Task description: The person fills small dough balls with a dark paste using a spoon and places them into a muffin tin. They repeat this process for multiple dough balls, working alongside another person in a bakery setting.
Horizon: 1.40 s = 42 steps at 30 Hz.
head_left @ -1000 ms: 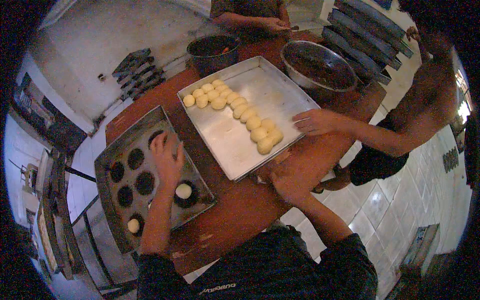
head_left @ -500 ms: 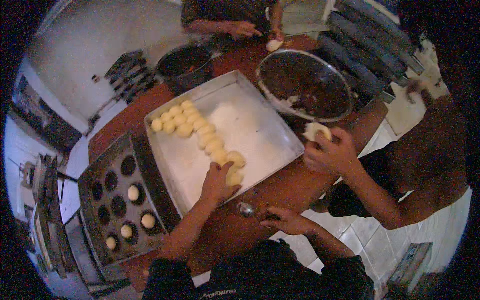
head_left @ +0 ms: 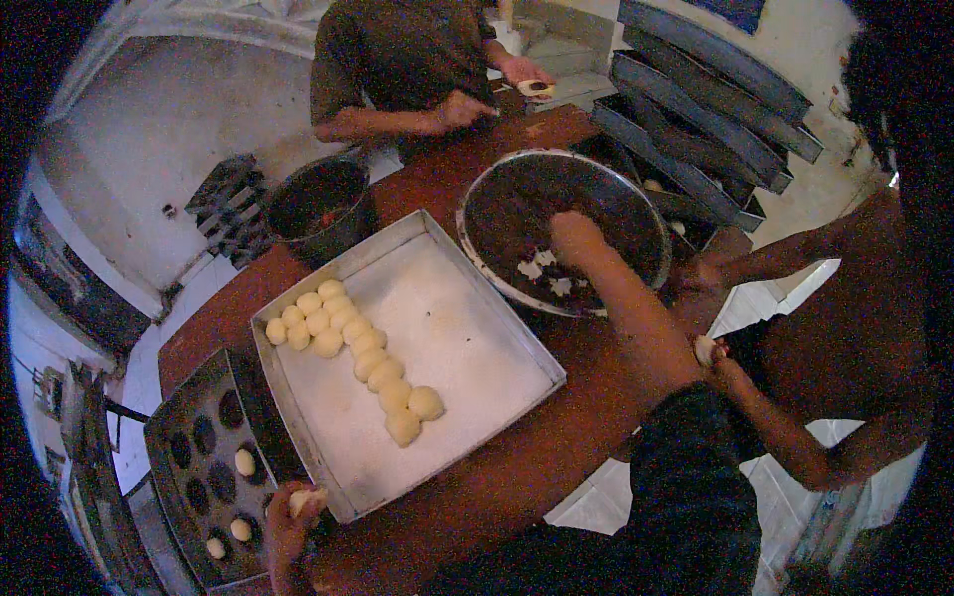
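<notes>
My left hand (head_left: 285, 521) is closed around a pale piece of dough (head_left: 306, 500), beside the near corner of the square metal tray (head_left: 452, 459). On that tray's whitish, floury bottom, several round dough balls (head_left: 370, 362) lie in a joined row. My right arm stretches out over the large round bowl (head_left: 663, 230) of dark brown filling (head_left: 517, 204). In there my right hand (head_left: 576, 238) looks closed, its fingertips turned away; whatever it grips is hidden. Pale patches (head_left: 537, 263) show in the filling next to it.
A dark moulded pan (head_left: 224, 484) with round hollows, some holding dough balls, stands at left. Behind the tray is a dark pot (head_left: 320, 209). Across the table a person holds filled dough (head_left: 537, 89); another, at right, holds a dough piece (head_left: 706, 350). Stacked dark tins (head_left: 696, 119) stand far right.
My left hand has left the dough row with a piece and moved toward me and left. My right hand has gone from the table's near edge into the bowl. The view has shifted.
</notes>
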{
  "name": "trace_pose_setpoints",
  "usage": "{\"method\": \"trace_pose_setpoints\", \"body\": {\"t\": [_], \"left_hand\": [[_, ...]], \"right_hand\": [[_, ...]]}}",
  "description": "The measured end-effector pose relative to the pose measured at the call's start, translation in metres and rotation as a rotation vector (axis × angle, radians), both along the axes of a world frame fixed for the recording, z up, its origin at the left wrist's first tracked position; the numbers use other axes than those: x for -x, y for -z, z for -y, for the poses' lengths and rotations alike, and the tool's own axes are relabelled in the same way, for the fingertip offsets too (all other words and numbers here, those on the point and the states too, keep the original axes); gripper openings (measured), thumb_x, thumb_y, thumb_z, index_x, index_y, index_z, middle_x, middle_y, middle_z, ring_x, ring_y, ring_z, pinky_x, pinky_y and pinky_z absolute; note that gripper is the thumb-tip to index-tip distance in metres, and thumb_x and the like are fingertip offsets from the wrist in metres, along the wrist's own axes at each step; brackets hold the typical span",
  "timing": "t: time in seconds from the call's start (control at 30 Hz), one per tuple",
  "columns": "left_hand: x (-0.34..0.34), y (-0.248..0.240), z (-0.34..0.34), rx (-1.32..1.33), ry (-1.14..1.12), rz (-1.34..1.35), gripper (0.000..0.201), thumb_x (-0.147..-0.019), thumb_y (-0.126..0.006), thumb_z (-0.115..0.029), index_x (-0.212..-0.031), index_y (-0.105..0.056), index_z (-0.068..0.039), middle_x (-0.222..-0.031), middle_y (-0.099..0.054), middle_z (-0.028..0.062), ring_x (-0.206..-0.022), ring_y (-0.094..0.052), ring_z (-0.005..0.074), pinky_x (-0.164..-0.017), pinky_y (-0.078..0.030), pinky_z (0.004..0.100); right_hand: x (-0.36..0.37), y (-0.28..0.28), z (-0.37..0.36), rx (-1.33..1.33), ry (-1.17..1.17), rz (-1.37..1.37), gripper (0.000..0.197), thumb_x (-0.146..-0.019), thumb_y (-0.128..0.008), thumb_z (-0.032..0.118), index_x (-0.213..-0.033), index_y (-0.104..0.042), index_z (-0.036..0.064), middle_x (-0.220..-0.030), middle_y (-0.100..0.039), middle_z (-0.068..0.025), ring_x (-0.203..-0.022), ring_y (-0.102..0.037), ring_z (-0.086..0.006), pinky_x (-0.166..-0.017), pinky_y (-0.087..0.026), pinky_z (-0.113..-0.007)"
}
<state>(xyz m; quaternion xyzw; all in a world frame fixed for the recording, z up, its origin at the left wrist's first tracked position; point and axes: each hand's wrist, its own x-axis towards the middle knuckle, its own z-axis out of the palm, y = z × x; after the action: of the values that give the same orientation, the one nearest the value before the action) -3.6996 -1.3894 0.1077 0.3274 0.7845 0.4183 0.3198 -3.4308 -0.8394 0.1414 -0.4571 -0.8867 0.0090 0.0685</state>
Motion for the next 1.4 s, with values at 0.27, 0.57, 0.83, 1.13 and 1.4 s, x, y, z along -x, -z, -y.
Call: {"method": "trace_pose_setpoints", "body": {"t": [0.27, 0.57, 0.83, 1.13, 1.4], "left_hand": [[-0.004, 0.026, 0.033, -0.188, -0.384, 0.49, 0.046, -0.1, -0.056, -0.038, -0.132, -0.058, -0.005, -0.13, -0.058, 0.0168, -0.116, -0.059, 0.0314, -0.093, -0.05, 0.043], [-0.03, 0.028, 0.013, -0.264, -0.681, 0.591, 0.047, -0.098, -0.062, -0.032, -0.137, -0.054, -0.007, -0.128, -0.057, 0.0143, -0.111, -0.059, 0.0301, -0.089, -0.05, 0.0409], [-0.054, -0.012, 0.006, -0.042, -0.439, 0.149, 0.059, -0.099, -0.056, -0.049, -0.139, -0.052, -0.006, -0.129, -0.059, 0.0155, -0.115, -0.058, 0.0308, -0.094, -0.048, 0.0457], [-0.041, 0.027, 0.03, -0.257, -0.466, 0.102, 0.041, -0.1, -0.059, -0.022, -0.135, -0.054, -0.002, -0.122, -0.06, 0.0105, -0.111, -0.057, 0.0186, -0.094, -0.046, 0.0295], [-0.041, 0.025, -0.007, -0.414, -0.29, 0.092, 0.057, -0.09, -0.071, -0.012, -0.141, -0.047, -0.002, -0.117, -0.067, 0.0116, -0.103, -0.065, 0.0188, -0.091, -0.053, 0.0345]], "right_hand": [[0.02, 0.095, -0.077, -0.102, -0.042, 0.123, 0.016, -0.079, -0.063, 0.009, -0.086, -0.071, -0.0018, -0.092, -0.071, -0.0227, -0.089, -0.07, -0.0384, -0.08, -0.057, -0.048], [0.043, 0.124, -0.088, 0.064, -0.007, 0.071, 0.025, -0.076, -0.07, 0.018, -0.087, -0.071, -0.0047, -0.09, -0.07, -0.0249, -0.084, -0.07, -0.04, -0.079, -0.057, -0.047], [0.031, 0.154, -0.114, 0.022, 0.02, -0.003, 0.033, -0.075, -0.073, 0.022, -0.096, -0.072, -0.0028, -0.094, -0.072, -0.023, -0.082, -0.07, -0.0373, -0.074, -0.057, -0.044], [0.011, 0.03, -0.008, 0.687, -0.113, -0.562, 0.027, -0.088, -0.064, 0.013, -0.108, -0.071, -0.0041, -0.091, -0.073, -0.0121, -0.083, -0.066, -0.0189, -0.074, -0.052, -0.031], [0.036, -0.028, 0.247, 1.211, -0.329, -0.969, 0.029, -0.095, -0.062, 0.014, -0.121, -0.061, 0.0005, -0.088, -0.066, -0.0091, -0.076, -0.062, -0.016, -0.066, -0.049, -0.028]]}}
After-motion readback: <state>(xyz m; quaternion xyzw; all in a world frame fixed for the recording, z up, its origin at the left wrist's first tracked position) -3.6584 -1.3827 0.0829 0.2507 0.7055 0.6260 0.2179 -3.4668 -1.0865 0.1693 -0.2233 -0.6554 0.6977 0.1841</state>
